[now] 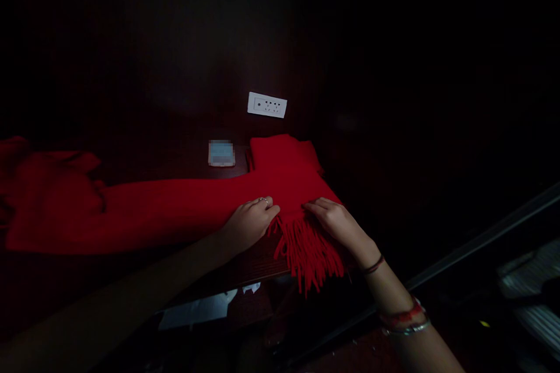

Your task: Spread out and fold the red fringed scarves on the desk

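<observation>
A long red scarf (175, 204) with a fringed end lies across a dark wooden surface. Its fringe (312, 250) hangs over the front edge. My left hand (251, 218), with a ring on it, is closed on the scarf's edge just left of the fringe. On the other side of the fringe my right hand (335, 218) pinches the cloth with curled fingers; its fingertips are partly hidden. Behind both hands, more red cloth (282, 151) lies folded in a stack, touching the scarf. At the far left the red cloth is bunched in a loose heap (48, 192).
A white wall socket (267, 105) sits on the dark back panel. Left of the folded cloth lies a small, blurred, light-blue rectangular item (221, 153). Below the surface's front edge are pale papers (196, 310). A metal-looking rail (481, 236) slants along the right.
</observation>
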Demonstrator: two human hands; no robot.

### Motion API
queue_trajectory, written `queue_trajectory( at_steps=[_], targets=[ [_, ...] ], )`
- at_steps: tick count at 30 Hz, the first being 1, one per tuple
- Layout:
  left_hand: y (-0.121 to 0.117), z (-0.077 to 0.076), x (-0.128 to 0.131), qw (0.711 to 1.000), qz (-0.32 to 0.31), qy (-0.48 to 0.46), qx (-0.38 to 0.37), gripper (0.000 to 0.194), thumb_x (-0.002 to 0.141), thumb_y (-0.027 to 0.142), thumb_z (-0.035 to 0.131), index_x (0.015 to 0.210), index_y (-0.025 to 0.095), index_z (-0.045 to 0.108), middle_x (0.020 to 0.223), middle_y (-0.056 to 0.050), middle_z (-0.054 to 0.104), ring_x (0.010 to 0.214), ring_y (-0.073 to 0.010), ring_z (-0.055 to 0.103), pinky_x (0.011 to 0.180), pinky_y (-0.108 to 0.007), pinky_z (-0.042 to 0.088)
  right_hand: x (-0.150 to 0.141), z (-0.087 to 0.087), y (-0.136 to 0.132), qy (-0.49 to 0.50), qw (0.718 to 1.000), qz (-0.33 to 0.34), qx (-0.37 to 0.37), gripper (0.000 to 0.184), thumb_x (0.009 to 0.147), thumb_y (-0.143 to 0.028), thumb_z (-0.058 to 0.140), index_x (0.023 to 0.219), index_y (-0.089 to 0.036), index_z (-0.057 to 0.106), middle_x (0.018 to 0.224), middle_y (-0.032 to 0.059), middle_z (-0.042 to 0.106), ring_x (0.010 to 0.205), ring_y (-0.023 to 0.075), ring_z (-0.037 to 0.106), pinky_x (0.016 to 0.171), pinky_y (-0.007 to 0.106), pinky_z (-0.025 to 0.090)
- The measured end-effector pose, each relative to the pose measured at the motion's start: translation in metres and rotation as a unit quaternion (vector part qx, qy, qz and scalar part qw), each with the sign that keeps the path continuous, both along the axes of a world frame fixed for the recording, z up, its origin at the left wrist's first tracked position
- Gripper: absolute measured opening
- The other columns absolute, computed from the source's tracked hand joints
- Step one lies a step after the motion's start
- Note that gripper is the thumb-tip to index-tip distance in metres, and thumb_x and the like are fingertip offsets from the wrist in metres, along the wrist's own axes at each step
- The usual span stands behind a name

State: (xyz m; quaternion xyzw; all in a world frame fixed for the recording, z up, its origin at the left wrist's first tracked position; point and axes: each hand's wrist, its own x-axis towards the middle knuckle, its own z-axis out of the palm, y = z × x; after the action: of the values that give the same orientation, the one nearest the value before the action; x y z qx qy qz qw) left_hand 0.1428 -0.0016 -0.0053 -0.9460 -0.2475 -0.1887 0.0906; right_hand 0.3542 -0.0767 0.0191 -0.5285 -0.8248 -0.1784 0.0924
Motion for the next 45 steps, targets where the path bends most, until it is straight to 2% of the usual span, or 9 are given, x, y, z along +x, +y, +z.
queue_trajectory(
  at_steps=[9, 18, 25, 30, 34, 36, 39, 41, 45],
  targets=[
    [-0.001, -0.001, -0.001, 0.998, -0.003, -0.043, -0.054, 0.017, 0.081, 0.011, 0.034, 0.083, 0.015, 0.050, 0.083, -0.004, 0.048, 0.078, -0.0142, 0.047, 0.074, -0.027, 0.039, 0.000, 0.002, -0.003, -0.060, 0.997, -0.017, 0.042, 0.027, 0.080, -0.011, 0.043, 0.104, -0.013, 0.054, 0.082, 0.0079, 0.059, 0.076, 0.0156, 0.053, 0.068, 0.027, 0.044],
    [0.001, -0.003, 0.000, 1.000, 0.001, -0.001, -0.003, 0.016, 0.081, 0.012, 0.036, 0.079, 0.016, 0.051, 0.080, -0.004, 0.048, 0.077, -0.0156, 0.046, 0.074, -0.028, 0.039, 0.006, -0.010, 0.000, -0.049, 0.994, -0.027, 0.094, 0.022, 0.082, -0.015, 0.040, 0.094, -0.015, 0.059, 0.082, 0.0073, 0.059, 0.075, 0.0165, 0.050, 0.068, 0.028, 0.040],
    [0.003, -0.010, 0.001, 0.999, -0.019, 0.034, 0.002, 0.018, 0.079, 0.010, 0.037, 0.086, 0.019, 0.050, 0.088, -0.005, 0.049, 0.083, -0.0173, 0.048, 0.072, -0.028, 0.040, 0.009, -0.021, -0.004, -0.029, 0.996, -0.018, 0.088, 0.022, 0.082, -0.016, 0.039, 0.093, -0.015, 0.059, 0.083, 0.0074, 0.059, 0.077, 0.0166, 0.050, 0.070, 0.029, 0.040],
    [0.004, -0.011, 0.000, 0.998, -0.041, 0.024, -0.036, 0.019, 0.078, 0.009, 0.037, 0.088, 0.018, 0.051, 0.091, -0.004, 0.050, 0.086, -0.0156, 0.048, 0.076, -0.027, 0.039, 0.007, -0.013, -0.005, -0.008, 0.998, -0.013, 0.053, 0.023, 0.082, -0.016, 0.039, 0.093, -0.016, 0.059, 0.087, 0.0076, 0.060, 0.080, 0.0166, 0.051, 0.072, 0.030, 0.042],
    [0.003, 0.000, -0.008, 0.987, -0.114, -0.006, -0.114, 0.016, 0.082, 0.019, 0.039, 0.092, 0.019, 0.052, 0.094, -0.002, 0.049, 0.088, -0.0119, 0.047, 0.081, -0.023, 0.037, -0.006, -0.001, -0.004, 0.048, 0.998, 0.017, 0.037, 0.027, 0.082, -0.017, 0.037, 0.101, -0.016, 0.057, 0.098, 0.0076, 0.058, 0.090, 0.0166, 0.051, 0.081, 0.032, 0.042],
    [0.005, 0.008, -0.017, 0.981, -0.132, -0.020, -0.141, 0.018, 0.083, 0.024, 0.039, 0.096, 0.019, 0.051, 0.097, -0.001, 0.049, 0.091, -0.0108, 0.047, 0.084, -0.021, 0.035, -0.014, 0.001, -0.002, 0.069, 0.996, 0.038, 0.033, 0.030, 0.082, -0.016, 0.037, 0.107, -0.017, 0.053, 0.105, 0.0075, 0.056, 0.097, 0.0168, 0.049, 0.085, 0.034, 0.041],
    [0.016, 0.014, -0.046, 0.982, -0.110, -0.019, -0.154, 0.026, 0.084, 0.030, 0.037, 0.106, 0.019, 0.047, 0.107, -0.003, 0.047, 0.099, -0.0110, 0.044, 0.089, -0.022, 0.031, -0.020, -0.002, 0.002, 0.053, 0.997, 0.055, 0.009, 0.031, 0.082, -0.016, 0.036, 0.107, -0.017, 0.054, 0.103, 0.0081, 0.057, 0.097, 0.0177, 0.050, 0.085, 0.035, 0.042],
    [0.028, 0.012, -0.075, 0.987, -0.060, -0.005, -0.149, 0.033, 0.085, 0.034, 0.034, 0.113, 0.018, 0.043, 0.116, -0.005, 0.044, 0.106, -0.0126, 0.040, 0.092, -0.024, 0.029, -0.020, -0.004, 0.003, 0.038, 0.998, 0.050, -0.008, 0.030, 0.082, -0.015, 0.036, 0.103, -0.016, 0.057, 0.098, 0.0089, 0.059, 0.092, 0.0179, 0.053, 0.081, 0.034, 0.045],
    [0.046, -0.006, -0.139, 0.985, 0.101, 0.025, -0.139, 0.045, 0.086, 0.041, 0.028, 0.123, 0.018, 0.034, 0.130, -0.009, 0.031, 0.118, -0.0195, 0.029, 0.095, -0.034, 0.024, -0.037, 0.000, 0.007, 0.060, 0.997, 0.047, 0.013, 0.030, 0.081, -0.015, 0.037, 0.101, -0.015, 0.059, 0.097, 0.0098, 0.060, 0.091, 0.0197, 0.054, 0.081, 0.037, 0.045]
  ],
)
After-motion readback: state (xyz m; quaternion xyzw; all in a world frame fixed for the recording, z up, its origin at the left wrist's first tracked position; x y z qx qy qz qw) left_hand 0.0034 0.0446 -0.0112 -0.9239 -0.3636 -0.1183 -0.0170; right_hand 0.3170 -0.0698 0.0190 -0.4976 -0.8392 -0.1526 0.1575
